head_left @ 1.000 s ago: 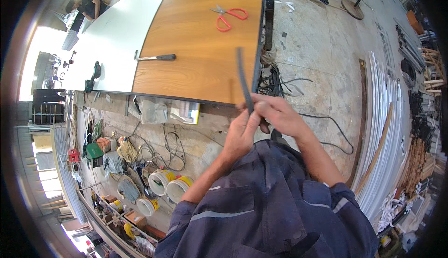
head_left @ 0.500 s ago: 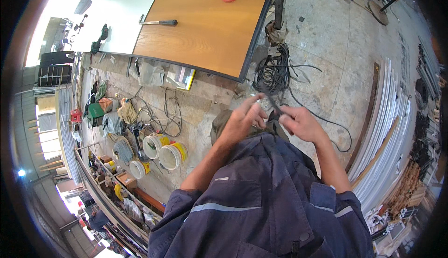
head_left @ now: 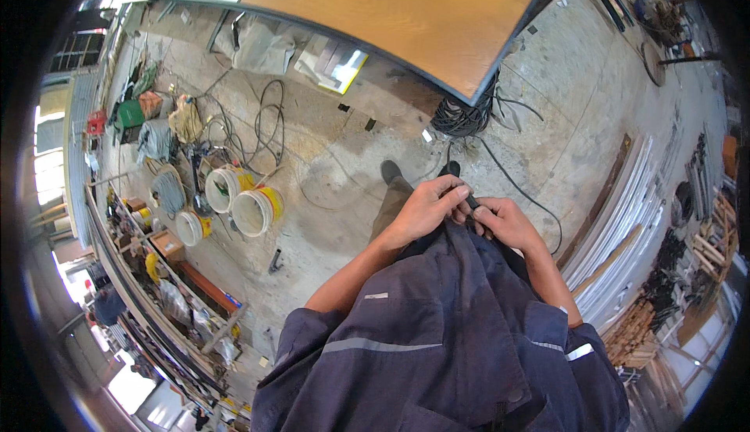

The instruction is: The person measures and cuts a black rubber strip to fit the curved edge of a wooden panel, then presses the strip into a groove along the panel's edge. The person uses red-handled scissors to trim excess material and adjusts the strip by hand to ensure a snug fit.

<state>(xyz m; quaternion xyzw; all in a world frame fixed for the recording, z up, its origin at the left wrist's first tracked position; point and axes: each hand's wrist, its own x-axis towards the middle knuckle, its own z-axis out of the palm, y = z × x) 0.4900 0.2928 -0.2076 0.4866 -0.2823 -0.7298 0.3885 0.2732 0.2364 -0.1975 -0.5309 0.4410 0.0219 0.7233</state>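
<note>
In front of my jacket, my left hand (head_left: 430,211) and my right hand (head_left: 505,222) come together at waist height. Between their pinched fingertips is a small dark strip-like piece (head_left: 472,201), mostly covered by the fingers, so its kind is unclear. Both hands are closed on it. Beyond them stands a table with a wood-grain top (head_left: 398,14). A coil of black cable (head_left: 462,117) lies on the floor below its near corner.
White buckets with yellow bands (head_left: 251,212) stand on the floor to the left, near loose cables (head_left: 269,123). Long pale metal profiles (head_left: 613,213) lie at the right. A flat yellow-edged box (head_left: 332,65) is under the table. A shelf rack (head_left: 176,276) stands lower left.
My left hand has closed and joined the right on the dark piece, which earlier stuck out blurred from my right hand. The view has shifted, so the table sits higher and its tools are mostly cut off.
</note>
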